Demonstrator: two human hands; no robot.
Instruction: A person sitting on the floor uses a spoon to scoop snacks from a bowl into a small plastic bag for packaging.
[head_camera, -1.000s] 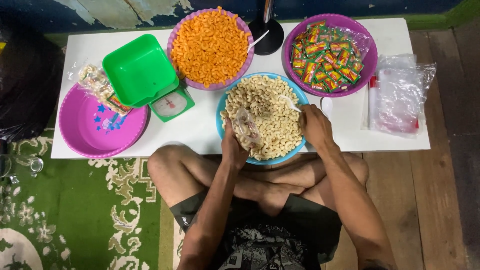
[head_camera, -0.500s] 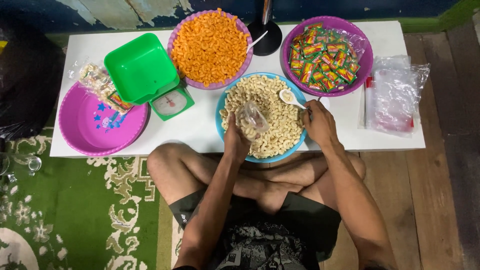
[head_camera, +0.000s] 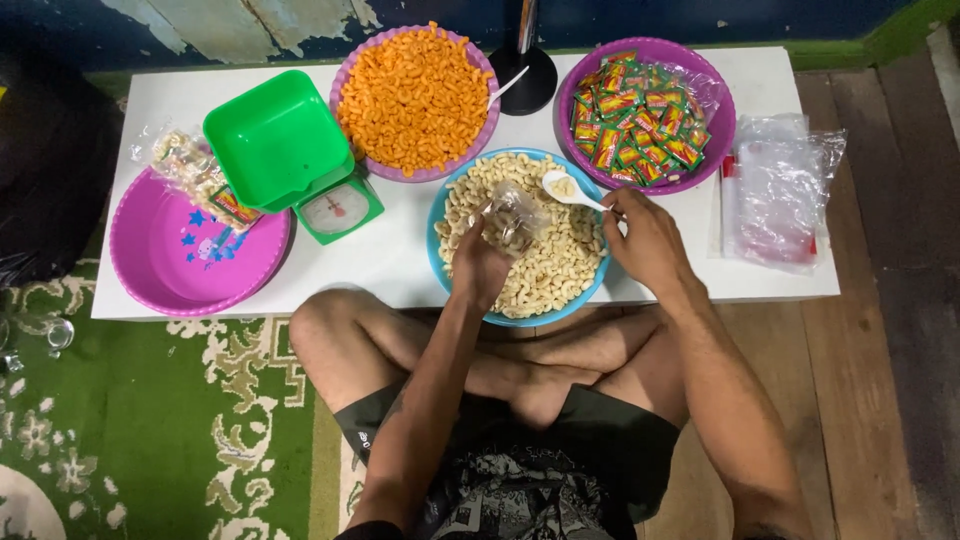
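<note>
Gripped: small clear bag (head_camera: 512, 222) in left hand (head_camera: 478, 268), partly filled; loaded white plastic spoon (head_camera: 566, 190) pinched in right hand (head_camera: 645, 238), near bag mouth, over blue bowl (head_camera: 436, 215); filling unfinished, bag unsealed

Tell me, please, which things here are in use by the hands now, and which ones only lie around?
In use:
left hand holding small clear bag
right hand holding white spoon
blue bowl of pale snacks

Lying about:
orange snack bowl
green scale
bowl of sachets
pink basin
pile of clear bags
</note>
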